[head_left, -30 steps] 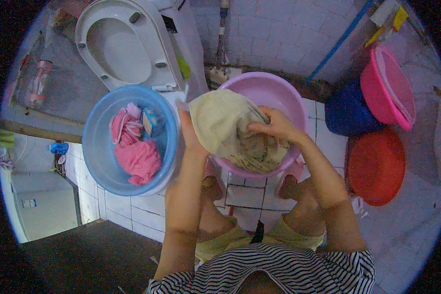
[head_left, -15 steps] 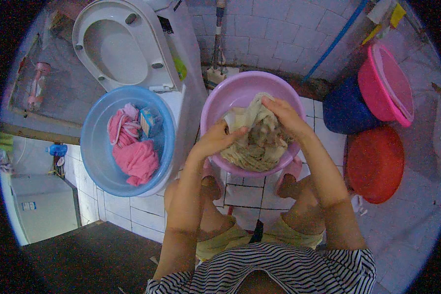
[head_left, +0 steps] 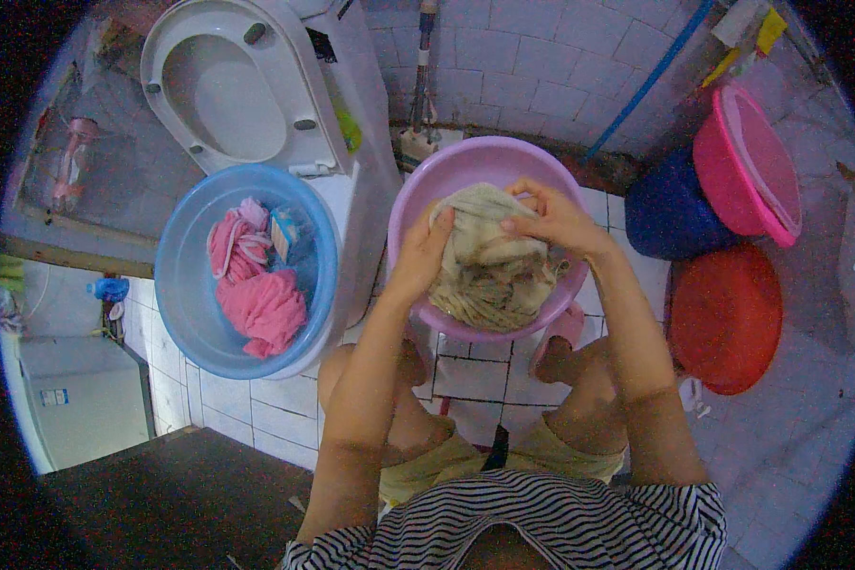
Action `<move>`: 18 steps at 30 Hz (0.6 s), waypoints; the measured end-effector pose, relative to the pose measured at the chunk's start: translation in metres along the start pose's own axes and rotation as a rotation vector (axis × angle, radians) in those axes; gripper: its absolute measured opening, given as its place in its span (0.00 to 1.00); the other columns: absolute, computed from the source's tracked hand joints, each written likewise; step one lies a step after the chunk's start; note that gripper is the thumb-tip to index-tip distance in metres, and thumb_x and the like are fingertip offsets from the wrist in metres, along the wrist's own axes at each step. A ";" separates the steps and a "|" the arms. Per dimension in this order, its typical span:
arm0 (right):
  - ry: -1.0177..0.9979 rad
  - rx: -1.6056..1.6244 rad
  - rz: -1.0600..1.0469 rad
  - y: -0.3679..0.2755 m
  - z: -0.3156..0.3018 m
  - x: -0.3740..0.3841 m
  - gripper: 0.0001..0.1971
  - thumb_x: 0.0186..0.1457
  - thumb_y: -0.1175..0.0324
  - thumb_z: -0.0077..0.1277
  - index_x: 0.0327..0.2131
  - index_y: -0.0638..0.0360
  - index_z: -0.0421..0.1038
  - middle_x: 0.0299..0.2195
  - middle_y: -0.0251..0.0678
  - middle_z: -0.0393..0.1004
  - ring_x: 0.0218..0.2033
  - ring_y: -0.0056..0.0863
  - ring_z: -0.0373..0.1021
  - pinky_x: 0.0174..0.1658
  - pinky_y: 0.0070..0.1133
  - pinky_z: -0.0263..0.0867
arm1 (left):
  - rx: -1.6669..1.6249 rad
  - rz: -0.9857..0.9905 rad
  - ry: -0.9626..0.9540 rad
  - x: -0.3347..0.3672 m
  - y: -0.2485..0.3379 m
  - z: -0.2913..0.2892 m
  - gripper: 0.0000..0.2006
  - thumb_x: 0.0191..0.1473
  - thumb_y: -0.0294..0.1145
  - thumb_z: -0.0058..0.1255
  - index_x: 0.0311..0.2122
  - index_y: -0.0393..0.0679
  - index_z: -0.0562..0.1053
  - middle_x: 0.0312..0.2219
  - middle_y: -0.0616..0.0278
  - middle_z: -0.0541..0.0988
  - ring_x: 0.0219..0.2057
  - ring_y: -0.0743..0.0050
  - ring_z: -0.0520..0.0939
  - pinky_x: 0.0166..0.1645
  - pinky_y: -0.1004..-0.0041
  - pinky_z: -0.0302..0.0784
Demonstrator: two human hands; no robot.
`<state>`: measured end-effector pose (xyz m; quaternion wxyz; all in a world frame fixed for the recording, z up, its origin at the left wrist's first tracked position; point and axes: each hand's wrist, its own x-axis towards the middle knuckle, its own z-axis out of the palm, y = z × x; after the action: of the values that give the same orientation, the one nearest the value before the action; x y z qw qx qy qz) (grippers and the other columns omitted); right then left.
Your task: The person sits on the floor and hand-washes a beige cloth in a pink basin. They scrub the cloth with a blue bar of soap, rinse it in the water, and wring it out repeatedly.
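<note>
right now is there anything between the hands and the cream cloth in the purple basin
Nothing visible. The left hand and right hand both grip the cream cloth directly, over the purple basin. The blue basin of pink laundry sits apart, to the left.

Hidden and cut-off parts around the wash basins

The cream cloth covers the floor of the lilac basin, and the palms of the left hand and right hand are buried in its folds (only knuckles and finger backs show). The pink clothes hide the bottom of the light blue basin; a small packet among them is too blurred to identify. The dark blue basin sits partly behind the pink basin. The blue pipe runs out of view at the top edge, and the person's head is cut off below.
</note>
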<state>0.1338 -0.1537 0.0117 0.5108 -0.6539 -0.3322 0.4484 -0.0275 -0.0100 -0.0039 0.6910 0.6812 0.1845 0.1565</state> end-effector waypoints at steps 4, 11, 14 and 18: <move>0.190 0.000 -0.185 0.014 0.006 0.010 0.14 0.55 0.66 0.44 0.44 0.59 0.65 0.43 0.35 0.70 0.43 0.24 0.66 0.47 0.20 0.63 | -0.813 -0.362 0.081 0.007 -0.019 0.003 0.19 0.58 0.47 0.36 0.44 0.42 0.67 0.38 0.58 0.73 0.39 0.67 0.74 0.44 0.70 0.70; 0.424 -0.436 -0.486 0.020 0.095 -0.004 0.10 0.57 0.66 0.41 0.33 0.60 0.69 0.32 0.41 0.72 0.32 0.35 0.69 0.38 0.26 0.64 | -0.795 -0.515 0.151 0.019 -0.065 0.026 0.16 0.56 0.48 0.39 0.38 0.45 0.68 0.34 0.60 0.73 0.35 0.70 0.75 0.39 0.69 0.72; 0.587 -0.602 -0.366 0.046 0.094 0.013 0.14 0.56 0.61 0.41 0.28 0.60 0.70 0.22 0.44 0.71 0.24 0.42 0.68 0.31 0.30 0.64 | -0.743 -0.589 0.119 0.001 -0.056 0.047 0.14 0.55 0.45 0.39 0.36 0.45 0.69 0.34 0.62 0.73 0.35 0.71 0.75 0.37 0.70 0.72; 0.727 -0.701 -0.226 0.058 0.092 0.029 0.19 0.56 0.55 0.38 0.24 0.61 0.70 0.17 0.47 0.68 0.21 0.45 0.66 0.26 0.34 0.61 | -0.625 -0.669 0.112 0.015 -0.055 0.045 0.15 0.55 0.42 0.38 0.40 0.43 0.69 0.36 0.62 0.73 0.35 0.71 0.74 0.37 0.68 0.71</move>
<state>0.0585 -0.1092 -0.0580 0.3886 -0.8595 -0.3321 -0.0037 0.0050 -0.0444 -0.0590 0.8647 0.3337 0.3753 0.0095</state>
